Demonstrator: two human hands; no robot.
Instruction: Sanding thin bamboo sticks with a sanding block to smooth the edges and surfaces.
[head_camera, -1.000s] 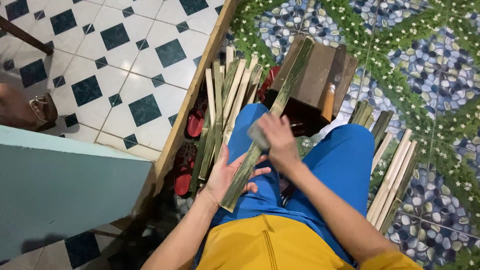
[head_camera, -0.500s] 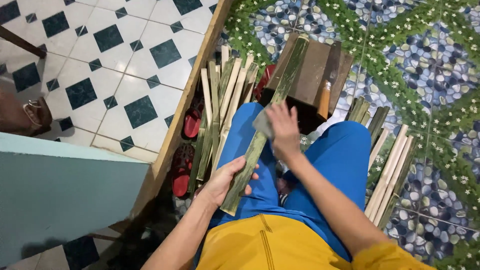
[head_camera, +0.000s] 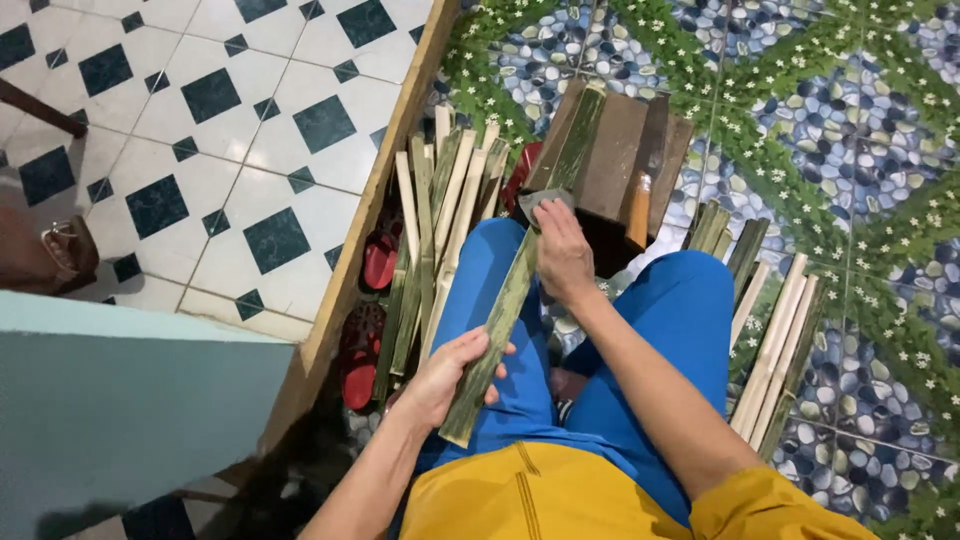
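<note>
The left hand (head_camera: 447, 372) grips the near end of a green bamboo strip (head_camera: 520, 285) lying along the person's left thigh; the right hand (head_camera: 562, 252) closes around what seems a blade (head_camera: 545, 203), beside a wooden block (head_camera: 612, 155).

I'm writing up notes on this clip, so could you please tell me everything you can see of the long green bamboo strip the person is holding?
The bamboo strip is a long, flat split slat, green and mottled on its outer skin. It lies slanted across the person's blue-clad thigh, its far end resting on the dark wooden block. The left hand grips its near end; the right hand presses a grey blade against it further up.
</note>
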